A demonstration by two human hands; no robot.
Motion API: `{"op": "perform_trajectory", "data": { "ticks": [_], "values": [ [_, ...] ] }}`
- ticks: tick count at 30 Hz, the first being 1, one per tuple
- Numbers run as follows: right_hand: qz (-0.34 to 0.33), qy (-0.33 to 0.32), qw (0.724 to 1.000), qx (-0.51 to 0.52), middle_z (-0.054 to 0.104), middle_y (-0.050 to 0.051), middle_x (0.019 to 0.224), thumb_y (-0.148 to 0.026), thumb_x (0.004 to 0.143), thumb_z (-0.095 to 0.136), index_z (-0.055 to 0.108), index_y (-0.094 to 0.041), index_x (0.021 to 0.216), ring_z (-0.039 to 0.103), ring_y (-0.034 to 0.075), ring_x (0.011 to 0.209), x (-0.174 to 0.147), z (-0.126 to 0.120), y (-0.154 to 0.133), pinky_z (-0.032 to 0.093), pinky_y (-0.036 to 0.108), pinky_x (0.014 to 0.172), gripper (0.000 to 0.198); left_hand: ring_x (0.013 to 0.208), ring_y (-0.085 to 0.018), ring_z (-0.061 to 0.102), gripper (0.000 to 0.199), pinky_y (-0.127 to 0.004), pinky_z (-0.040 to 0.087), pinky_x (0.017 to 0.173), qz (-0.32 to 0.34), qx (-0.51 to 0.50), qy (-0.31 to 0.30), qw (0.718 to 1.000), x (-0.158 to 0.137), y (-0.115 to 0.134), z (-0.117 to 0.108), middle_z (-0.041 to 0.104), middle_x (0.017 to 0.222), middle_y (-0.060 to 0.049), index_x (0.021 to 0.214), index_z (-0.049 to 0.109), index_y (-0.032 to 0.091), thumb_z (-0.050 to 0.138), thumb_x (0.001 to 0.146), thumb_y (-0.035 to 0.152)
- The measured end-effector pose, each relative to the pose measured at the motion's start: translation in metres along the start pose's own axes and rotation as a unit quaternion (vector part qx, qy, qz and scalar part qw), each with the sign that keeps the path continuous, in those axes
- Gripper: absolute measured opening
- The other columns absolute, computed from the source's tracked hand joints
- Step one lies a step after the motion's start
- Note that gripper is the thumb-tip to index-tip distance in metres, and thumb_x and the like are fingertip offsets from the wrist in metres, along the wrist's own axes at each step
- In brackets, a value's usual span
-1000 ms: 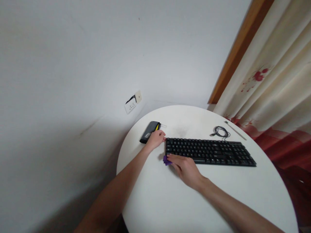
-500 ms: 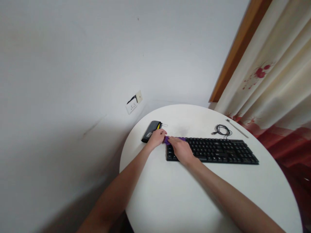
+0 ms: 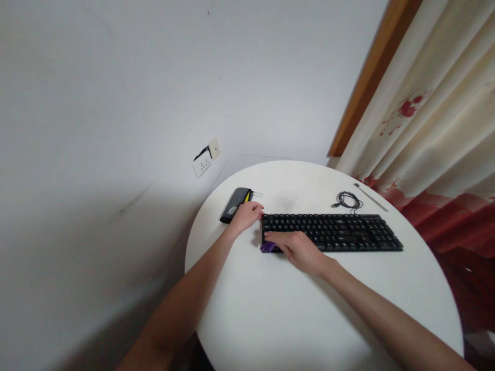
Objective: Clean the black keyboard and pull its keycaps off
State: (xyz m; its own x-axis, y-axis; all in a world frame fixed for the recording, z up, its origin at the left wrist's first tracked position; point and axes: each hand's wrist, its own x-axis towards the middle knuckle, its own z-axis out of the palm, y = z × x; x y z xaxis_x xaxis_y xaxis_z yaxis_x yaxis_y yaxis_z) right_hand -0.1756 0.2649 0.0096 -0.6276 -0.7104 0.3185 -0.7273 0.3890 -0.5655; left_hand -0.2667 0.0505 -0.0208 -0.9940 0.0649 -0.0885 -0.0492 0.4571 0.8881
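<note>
A black keyboard lies on a round white table. At its upper left corner is my left hand, fingers curled and fingertips against the edge. My right hand presses a purple cloth onto the keyboard's lower left corner, mostly covering it, so only a folded bit shows beyond the fingers. Just behind my left hand sits a dark grey pouch with a yellow strip at its opening.
Behind the keyboard a coiled black cable with a USB plug lies on the table. A thin brush rests near the far right edge. Beyond the table are a wall with a socket and a patterned curtain.
My right hand has slid the purple cloth from the keyboard's upper left keys toward me, down to the lower left corner. My left hand stays at the upper left corner. The view has shifted slightly.
</note>
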Motion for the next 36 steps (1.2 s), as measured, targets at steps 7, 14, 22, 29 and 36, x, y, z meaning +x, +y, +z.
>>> {"op": "perform_trajectory", "data": {
  "ticks": [7, 14, 22, 29, 36],
  "values": [
    [0.168, 0.174, 0.965, -0.096, 0.071, 0.005, 0.124, -0.018, 0.099, 0.042, 0.068, -0.023, 0.127, 0.069, 0.025, 0.111, 0.040, -0.021, 0.039, 0.052, 0.039, 0.099, 0.038, 0.077, -0.017, 0.072, 0.028, -0.026, 0.058, 0.073, 0.006, 0.000, 0.003, 1.000, -0.001, 0.001, 0.000, 0.076, 0.091, -0.012, 0.098, 0.072, 0.009, 0.048, 0.093, 0.021],
    [0.124, 0.055, 0.975, -0.178, 0.063, 0.009, 0.136, 0.001, 0.090, 0.043, 0.066, -0.018, 0.125, 0.057, 0.022, 0.129, 0.033, 0.018, 0.035, 0.045, 0.036, 0.108, 0.046, 0.082, -0.018, 0.074, 0.027, -0.026, 0.059, 0.076, 0.003, -0.014, -0.004, 1.000, 0.000, -0.001, 0.000, 0.077, 0.092, -0.011, 0.100, 0.072, 0.010, 0.050, 0.093, 0.023],
    [0.085, 0.066, 0.982, -0.157, 0.061, 0.011, 0.138, 0.008, 0.082, 0.042, 0.065, -0.015, 0.126, 0.053, 0.020, 0.133, 0.005, 0.036, 0.018, 0.038, 0.037, 0.116, 0.054, 0.077, -0.018, 0.073, 0.027, -0.029, 0.058, 0.076, -0.014, -0.090, -0.040, 0.995, -0.004, 0.001, 0.007, 0.076, 0.093, -0.016, 0.096, 0.071, 0.006, 0.062, 0.088, 0.029],
    [0.091, 0.073, 0.983, -0.142, 0.061, 0.009, 0.138, 0.003, 0.088, 0.042, 0.065, -0.016, 0.128, 0.054, 0.019, 0.132, -0.003, 0.036, 0.007, 0.042, 0.036, 0.114, 0.050, 0.085, -0.021, 0.071, 0.023, -0.029, 0.055, 0.082, 0.081, -0.001, -0.093, 0.992, -0.004, -0.004, -0.003, 0.078, 0.090, -0.010, 0.090, 0.078, 0.010, 0.070, 0.078, 0.029],
    [0.039, 0.072, 0.992, -0.098, 0.064, 0.009, 0.134, 0.002, 0.088, 0.048, 0.065, -0.017, 0.128, 0.058, 0.020, 0.128, -0.024, 0.045, -0.007, 0.044, 0.037, 0.112, 0.048, 0.079, -0.022, 0.071, 0.026, -0.028, 0.054, 0.075, 0.092, 0.025, -0.107, 0.990, -0.008, 0.002, 0.004, 0.078, 0.083, -0.010, 0.087, 0.080, 0.011, 0.075, 0.073, 0.032]
  ]
}}
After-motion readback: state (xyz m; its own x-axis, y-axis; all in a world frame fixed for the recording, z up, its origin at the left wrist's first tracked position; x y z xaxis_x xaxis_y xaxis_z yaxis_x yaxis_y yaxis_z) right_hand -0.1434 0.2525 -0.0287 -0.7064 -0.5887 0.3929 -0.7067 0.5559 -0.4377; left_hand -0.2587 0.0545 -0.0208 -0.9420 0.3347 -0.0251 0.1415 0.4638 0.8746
